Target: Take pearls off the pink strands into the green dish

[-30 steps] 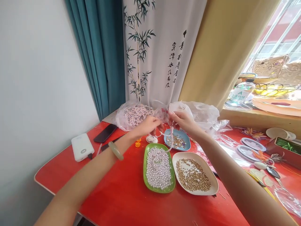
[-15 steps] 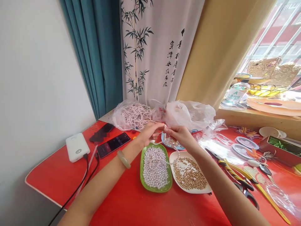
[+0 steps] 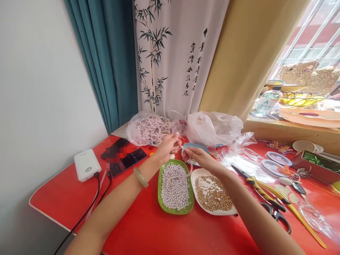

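Observation:
Between my two hands runs a strand of pearl beads (image 3: 191,168), its lower part hanging down toward the dishes. My left hand (image 3: 169,146) is closed on one part of it, fingertips raised. My right hand (image 3: 196,154) pinches the strand a little lower and to the right. Below lies a green dish (image 3: 159,198) full of white pearl beads (image 3: 175,187). Beside it sits a white dish (image 3: 194,193) of small gold beads (image 3: 214,196). A blue dish (image 3: 190,145) is partly hidden behind my right hand.
Behind are a plastic bag of pink bead strands (image 3: 153,129) and a white plastic bag (image 3: 209,127). Pliers (image 3: 261,184), scissors (image 3: 276,216) and spools (image 3: 277,170) lie right. To the left are a phone (image 3: 129,162) and a white power bank (image 3: 87,164) with cables.
My hands have moved a little apart, with the left fingertips higher and the right hand lower. The strand's hanging part has shifted left, off the white dish.

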`<state>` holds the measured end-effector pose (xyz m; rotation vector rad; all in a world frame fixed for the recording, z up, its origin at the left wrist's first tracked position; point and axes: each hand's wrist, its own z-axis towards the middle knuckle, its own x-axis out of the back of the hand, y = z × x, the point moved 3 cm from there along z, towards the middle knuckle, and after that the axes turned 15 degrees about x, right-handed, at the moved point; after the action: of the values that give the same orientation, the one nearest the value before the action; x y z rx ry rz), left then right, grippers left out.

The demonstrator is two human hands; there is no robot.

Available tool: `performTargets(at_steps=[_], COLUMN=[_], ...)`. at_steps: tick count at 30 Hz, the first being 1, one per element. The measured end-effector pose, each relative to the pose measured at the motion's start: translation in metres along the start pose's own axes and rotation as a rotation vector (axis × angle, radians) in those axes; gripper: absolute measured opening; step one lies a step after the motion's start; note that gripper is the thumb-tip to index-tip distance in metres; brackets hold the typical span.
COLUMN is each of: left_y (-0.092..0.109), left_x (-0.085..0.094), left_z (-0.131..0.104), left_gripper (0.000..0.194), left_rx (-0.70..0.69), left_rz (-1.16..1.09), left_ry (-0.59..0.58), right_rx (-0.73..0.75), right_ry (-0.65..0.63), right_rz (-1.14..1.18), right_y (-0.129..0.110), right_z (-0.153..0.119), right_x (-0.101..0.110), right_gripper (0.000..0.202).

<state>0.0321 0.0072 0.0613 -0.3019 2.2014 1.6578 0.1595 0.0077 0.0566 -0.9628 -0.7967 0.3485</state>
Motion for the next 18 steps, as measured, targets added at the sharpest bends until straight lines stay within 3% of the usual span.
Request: performTargets(at_steps=[6, 14, 18], left_y=[0.007, 0.024, 0.018], left_x=[0.009, 0.031, 0.023], left_z=[0.005, 0.008, 0.004], left_gripper=[0.017, 0.014, 0.030], left_rx=[-0.051, -0.215, -0.140], left_rz=[-0.081, -0.231, -0.095], left_ry=[-0.014, 0.058, 0.027], right_rx=[-0.002, -0.025, -0.037], right_ry=[0.130, 0.186, 0.280], right_rz=[0.197, 0.392, 0.459], right_y=[0.009, 0.030, 0.030], right_z=[0.002, 0.003, 0.004], right_x=[-0.015, -0.027, -0.027], right_gripper=[0.038, 0.035, 0.035])
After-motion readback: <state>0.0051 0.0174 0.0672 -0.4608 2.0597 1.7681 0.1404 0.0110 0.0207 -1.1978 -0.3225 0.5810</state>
